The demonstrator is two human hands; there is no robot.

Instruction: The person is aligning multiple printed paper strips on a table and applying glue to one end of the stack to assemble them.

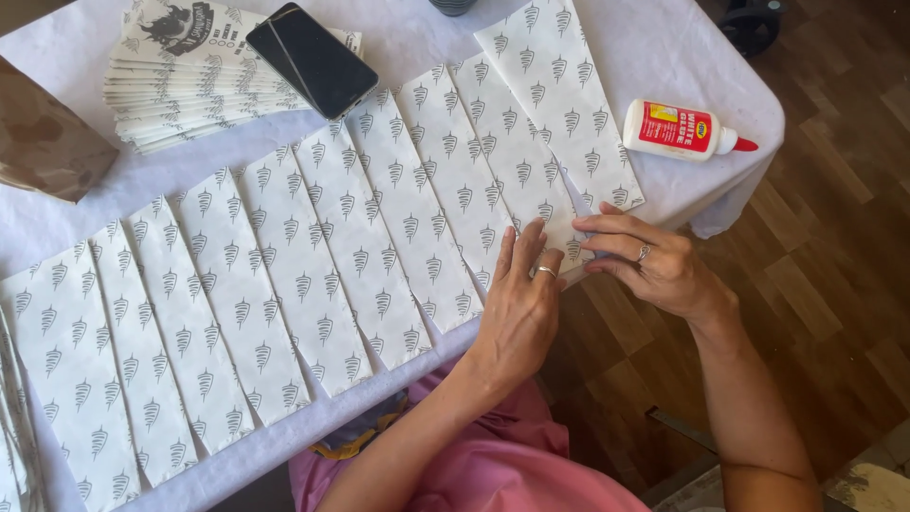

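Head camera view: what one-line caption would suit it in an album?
Both hands, left hand and right hand, press a patterned paper sheet in an overlapping row on a white-covered table, glue bottle nearby.

bare forearms, ringed fingers [547,272], seemingly pink clothing.

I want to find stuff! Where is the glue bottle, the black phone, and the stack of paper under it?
Glue bottle [678,129]: head view, on its red label.
Black phone [311,59]: head view, middle of its dark screen.
Stack of paper [175,104]: head view, on the layered edges left of the phone.
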